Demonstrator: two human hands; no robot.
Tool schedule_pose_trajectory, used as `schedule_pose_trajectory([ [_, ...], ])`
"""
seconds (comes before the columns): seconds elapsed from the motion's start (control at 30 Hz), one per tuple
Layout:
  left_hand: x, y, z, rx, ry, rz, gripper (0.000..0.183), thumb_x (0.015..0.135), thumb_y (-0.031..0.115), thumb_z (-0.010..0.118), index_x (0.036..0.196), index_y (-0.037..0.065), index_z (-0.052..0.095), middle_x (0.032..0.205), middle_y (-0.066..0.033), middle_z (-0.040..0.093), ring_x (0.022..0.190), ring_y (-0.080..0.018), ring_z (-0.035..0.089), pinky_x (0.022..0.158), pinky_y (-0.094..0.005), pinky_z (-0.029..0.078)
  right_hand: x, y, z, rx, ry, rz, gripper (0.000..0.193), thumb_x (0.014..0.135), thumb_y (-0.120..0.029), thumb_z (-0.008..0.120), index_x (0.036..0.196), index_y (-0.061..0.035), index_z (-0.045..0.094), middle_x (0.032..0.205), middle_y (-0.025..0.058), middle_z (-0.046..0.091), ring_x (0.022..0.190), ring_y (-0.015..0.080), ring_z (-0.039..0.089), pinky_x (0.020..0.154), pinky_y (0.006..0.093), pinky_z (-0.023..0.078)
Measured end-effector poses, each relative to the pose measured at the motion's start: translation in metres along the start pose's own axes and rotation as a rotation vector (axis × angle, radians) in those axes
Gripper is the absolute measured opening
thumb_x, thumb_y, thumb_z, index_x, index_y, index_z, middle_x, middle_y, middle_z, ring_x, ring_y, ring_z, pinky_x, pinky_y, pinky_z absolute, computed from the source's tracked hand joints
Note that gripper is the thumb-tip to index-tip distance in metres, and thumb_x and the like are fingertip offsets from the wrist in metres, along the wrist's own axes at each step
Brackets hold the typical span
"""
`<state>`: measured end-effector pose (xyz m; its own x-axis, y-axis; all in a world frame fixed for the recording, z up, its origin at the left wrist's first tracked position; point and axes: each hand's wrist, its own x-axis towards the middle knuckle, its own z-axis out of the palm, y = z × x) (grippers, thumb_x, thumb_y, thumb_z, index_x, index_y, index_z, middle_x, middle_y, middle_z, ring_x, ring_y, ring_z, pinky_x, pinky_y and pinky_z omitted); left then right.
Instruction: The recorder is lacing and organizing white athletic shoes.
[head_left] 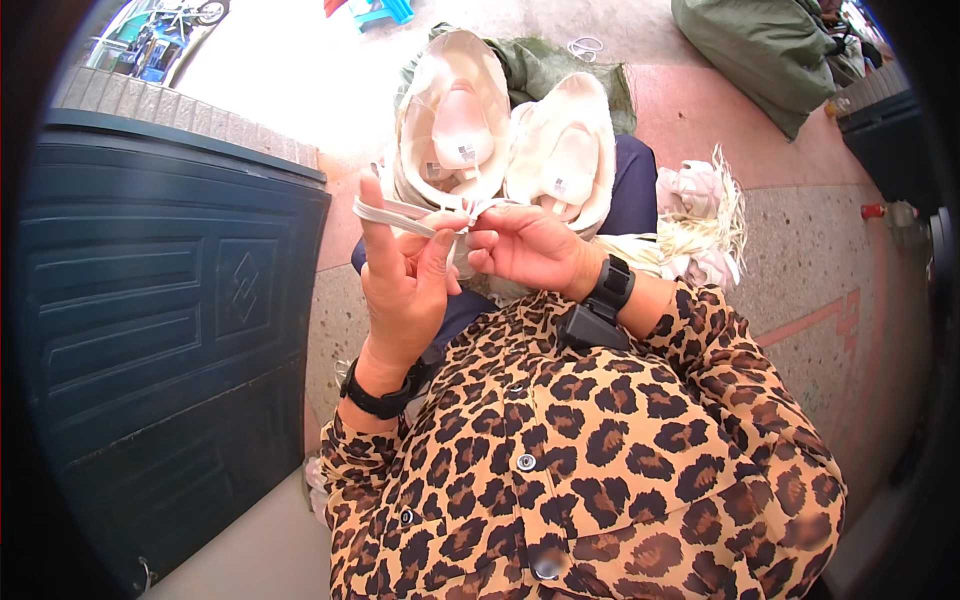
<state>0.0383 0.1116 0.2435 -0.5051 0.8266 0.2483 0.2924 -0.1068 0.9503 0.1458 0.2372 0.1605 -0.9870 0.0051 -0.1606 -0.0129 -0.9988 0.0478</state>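
A flat white lace (400, 212) is looped around the raised index finger of my left hand (402, 285). The thumb of that hand pinches the lace against another finger. Close beside it, my right hand (535, 245) is closed, thumb and fingers pinching the lace where its strands meet. Just beyond my fingers, a cream shoe-like piece with a pale insole (462, 130) lies over my lap at the left. A similar cream piece (562, 150) lies to its right, also with an insole inside. My hands partly cover their near ends.
At the right, a bundle of cream strands (725, 215) lies by pale pink-white pieces (690, 188). A dark blue panelled door (170, 320) stands at the left. A green sack (755, 55) sits far right, and a blue stool (382, 10) at the back.
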Motion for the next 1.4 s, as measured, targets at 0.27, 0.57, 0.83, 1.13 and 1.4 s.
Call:
schedule_pose_trajectory([
  [0.27,0.006,0.003,0.006,0.292,0.076,0.114,0.07,0.094,0.003,0.04,0.144,0.018,-0.008,0.105,-0.0178,0.06,0.057,-0.0055,0.051,0.047,-0.0179,0.045,-0.006,-0.001,0.01,0.003,-0.023,-0.023,0.021,0.094,-0.016,0.046,0.111,-0.0033,0.051,0.102,0.0044,0.057,0.083,0.0137,0.053,0.08,0.0334,0.044],
  [0.57,0.007,0.007,0.007,0.208,0.208,0.063,0.065,0.095,0.004,0.04,0.143,0.007,-0.004,0.109,-0.017,0.059,0.052,-0.0046,0.047,0.044,-0.0182,0.043,-0.005,-0.002,0.018,0.004,-0.05,-0.08,0.024,0.095,-0.017,0.044,0.118,-0.0112,0.047,0.094,0.0001,0.053,0.079,0.0112,0.05,0.081,0.0327,0.042],
  [0.83,0.014,0.012,-0.006,0.059,-0.024,-0.303,0.034,0.095,0.013,0.047,0.124,-0.003,0.047,0.1,-0.0097,0.062,0.045,-0.0037,0.046,0.039,-0.0182,0.038,-0.015,-0.007,0.018,-0.175,0.077,0.162,0.012,0.092,-0.012,0.049,0.099,-0.0026,0.053,0.076,-0.0002,0.054,0.061,0.0085,0.046,0.067,0.0272,0.042],
  [1.13,0.021,-0.019,0.008,0.292,-0.31,-0.422,0.028,0.098,0.026,0.041,0.1,0.001,0.052,0.067,-0.0031,0.056,0.04,-0.0055,0.046,0.034,-0.019,0.034,-0.023,-0.016,0.02,-0.366,0.045,0.392,0.008,0.091,-0.012,0.048,0.089,-0.0052,0.053,0.074,-0.001,0.054,0.058,0.0071,0.046,0.062,0.0248,0.042],
  [1.4,0.018,-0.034,0.014,-0.208,-0.401,-0.851,0.051,0.089,0.054,0.045,0.078,0.005,0.052,0.055,-0.0002,0.051,0.04,-0.005,0.048,0.03,-0.018,0.032,-0.018,-0.01,0.023,-0.689,0.069,0.417,0.015,0.09,-0.023,0.056,0.085,-0.0089,0.055,0.07,0.0021,0.057,0.053,0.0084,0.05,0.054,0.025,0.044],
])
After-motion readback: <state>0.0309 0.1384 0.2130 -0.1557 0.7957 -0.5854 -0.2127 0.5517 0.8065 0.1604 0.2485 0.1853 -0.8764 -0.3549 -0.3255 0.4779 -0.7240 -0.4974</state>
